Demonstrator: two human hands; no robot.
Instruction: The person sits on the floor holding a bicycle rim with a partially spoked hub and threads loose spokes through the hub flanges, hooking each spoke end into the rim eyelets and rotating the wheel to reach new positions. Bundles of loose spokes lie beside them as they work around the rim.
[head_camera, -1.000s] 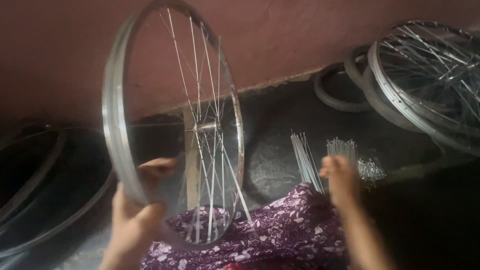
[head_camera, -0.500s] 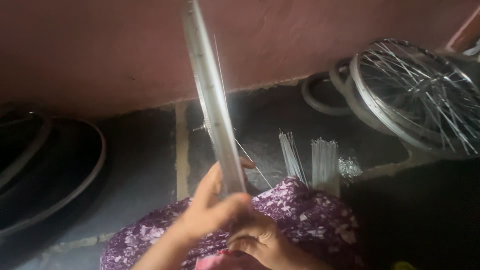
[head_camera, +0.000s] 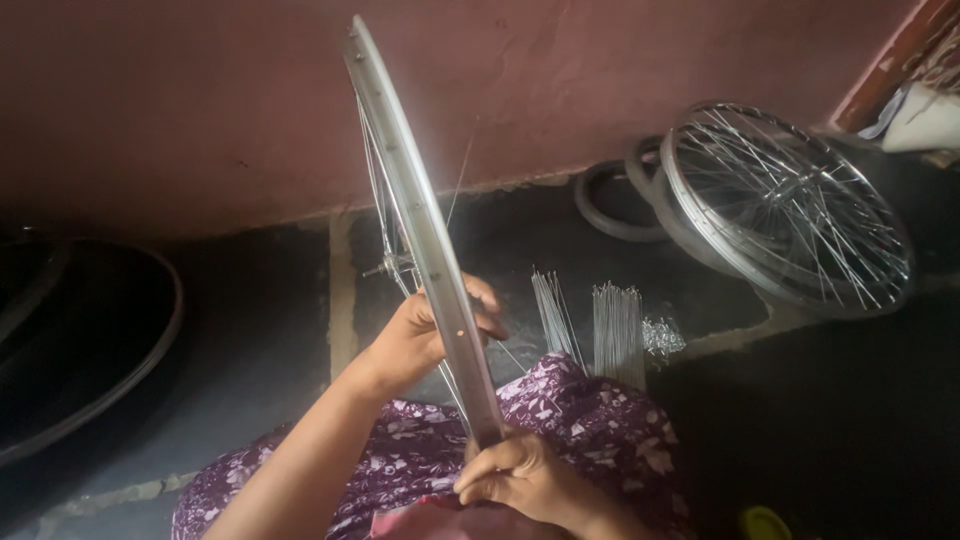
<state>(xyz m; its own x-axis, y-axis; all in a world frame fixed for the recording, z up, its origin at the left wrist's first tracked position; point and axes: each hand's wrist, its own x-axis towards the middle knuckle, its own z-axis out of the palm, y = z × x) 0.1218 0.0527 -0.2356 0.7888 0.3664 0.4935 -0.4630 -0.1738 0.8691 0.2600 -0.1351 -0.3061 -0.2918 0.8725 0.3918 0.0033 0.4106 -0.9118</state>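
The shiny wheel rim (head_camera: 425, 235) is held up on its edge over the lap, with the left hand (head_camera: 415, 335) wrapped around its middle and the right hand (head_camera: 520, 478) closed on its bottom, so it is kept steady.

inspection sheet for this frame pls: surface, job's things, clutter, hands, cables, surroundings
Surface: dark floor, with a pale seam running across it; purple flowered cloth over the person's lap.
Job's things: silver wheel rim with thin spokes, held upright and edge-on to the camera.
Clutter: two bundles of loose spokes and a small pile of tiny metal parts on the floor.
Hands: left hand in a grip on the rim at mid-height; right hand closed round its lower end.
Cables: nothing seen.
Surroundings: reddish wall; spoked wheels leaning at right with a tyre; dark hoops at left.
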